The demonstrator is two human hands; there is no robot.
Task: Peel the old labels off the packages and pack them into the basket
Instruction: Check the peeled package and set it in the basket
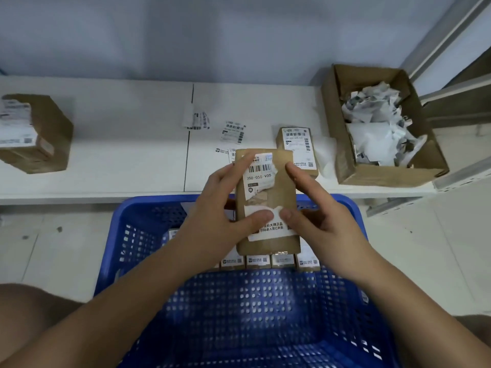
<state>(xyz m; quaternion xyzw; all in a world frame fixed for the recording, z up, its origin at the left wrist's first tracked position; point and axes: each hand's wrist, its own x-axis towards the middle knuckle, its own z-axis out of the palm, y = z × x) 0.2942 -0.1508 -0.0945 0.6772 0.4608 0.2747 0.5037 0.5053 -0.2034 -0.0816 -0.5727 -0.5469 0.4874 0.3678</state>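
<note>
Blue basket (164, 211), both hands gripping package (268, 243)

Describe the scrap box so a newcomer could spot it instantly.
Look along the white shelf to its far right end. The open cardboard box there is stuffed with crumpled peeled labels, unlike the sealed brown packages nearby.

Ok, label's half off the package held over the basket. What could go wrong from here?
1. The label on the held package is already ragged, with a torn gap mid-way; pulling on may leave scraps stuck to the cardboard.
2. The left hand and right hand hold it above the blue basket, so torn bits could drop among the packed boxes instead of the scrap box.
</note>
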